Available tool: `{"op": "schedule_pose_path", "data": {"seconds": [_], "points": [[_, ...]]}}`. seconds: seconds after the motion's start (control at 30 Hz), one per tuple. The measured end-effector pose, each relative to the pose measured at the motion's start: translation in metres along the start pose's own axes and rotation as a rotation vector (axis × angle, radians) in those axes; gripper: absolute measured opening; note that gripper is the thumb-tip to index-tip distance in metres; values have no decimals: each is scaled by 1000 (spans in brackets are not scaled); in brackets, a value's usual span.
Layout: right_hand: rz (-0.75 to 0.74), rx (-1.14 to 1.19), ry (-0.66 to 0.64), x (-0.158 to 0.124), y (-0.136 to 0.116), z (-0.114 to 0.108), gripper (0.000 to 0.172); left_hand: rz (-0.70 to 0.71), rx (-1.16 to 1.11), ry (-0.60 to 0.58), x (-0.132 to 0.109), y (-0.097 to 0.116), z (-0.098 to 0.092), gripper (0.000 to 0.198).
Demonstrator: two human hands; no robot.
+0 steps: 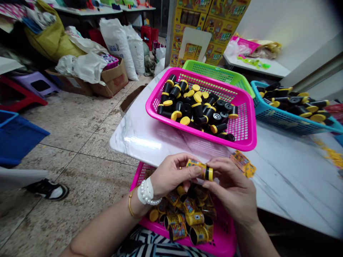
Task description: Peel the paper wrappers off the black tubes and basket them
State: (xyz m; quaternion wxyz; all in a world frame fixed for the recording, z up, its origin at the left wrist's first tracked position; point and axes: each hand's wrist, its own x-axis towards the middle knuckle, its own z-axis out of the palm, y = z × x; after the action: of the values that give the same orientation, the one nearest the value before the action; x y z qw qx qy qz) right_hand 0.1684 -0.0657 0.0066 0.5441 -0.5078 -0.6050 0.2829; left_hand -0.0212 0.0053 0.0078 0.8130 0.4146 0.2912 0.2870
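Both hands meet over the table's near edge around one small black tube with a yellow cap (206, 173), partly wrapped in a yellow printed label. My left hand (171, 175) pinches the labelled end. My right hand (230, 187) pinches the capped end. Below them, on my lap, sits a pink basket (226, 239) of several labelled tubes (187, 219). On the table a second pink basket (246, 125) holds several bare black tubes with yellow caps (198, 107). A small stack of yellow labels (242, 163) lies just right of my hands.
A blue basket (284, 119) of black tubes stands at the right, a green basket (214, 71) behind the pink one. The white marble table (289, 175) ends at my left. Bags, cardboard boxes, stools and another person's shoe (49, 189) crowd the tiled floor.
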Motion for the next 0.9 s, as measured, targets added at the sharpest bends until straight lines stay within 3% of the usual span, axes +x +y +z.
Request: {"op": "schedule_pose_path", "data": {"seconds": [0.17,0.27,0.4,0.5,0.57,0.67,0.73,0.8,0.9], "points": [[-80,-227,-54,-7,1,-4,39,20,11,35,8,-4,9,33],[-108,-262,15,-12,8,-6,40,18,8,4,14,-6,15,43],[-75,-220,74,-15,13,-11,44,-42,6,-24,16,-2,10,56],[-151,-277,44,-14,12,-14,42,-55,85,-45,12,1,4,37],[-149,-299,44,-14,11,-12,38,35,176,-18,9,0,6,24],[68,-170,108,-17,10,-6,24,255,381,83,5,-7,14,16],[254,-42,143,-20,9,-3,18,293,459,108,4,-13,19,15],[381,75,121,-19,7,-4,18,192,403,67,4,-16,21,20],[455,269,-56,-15,5,-12,34,12,239,-4,5,-17,19,34]]}}
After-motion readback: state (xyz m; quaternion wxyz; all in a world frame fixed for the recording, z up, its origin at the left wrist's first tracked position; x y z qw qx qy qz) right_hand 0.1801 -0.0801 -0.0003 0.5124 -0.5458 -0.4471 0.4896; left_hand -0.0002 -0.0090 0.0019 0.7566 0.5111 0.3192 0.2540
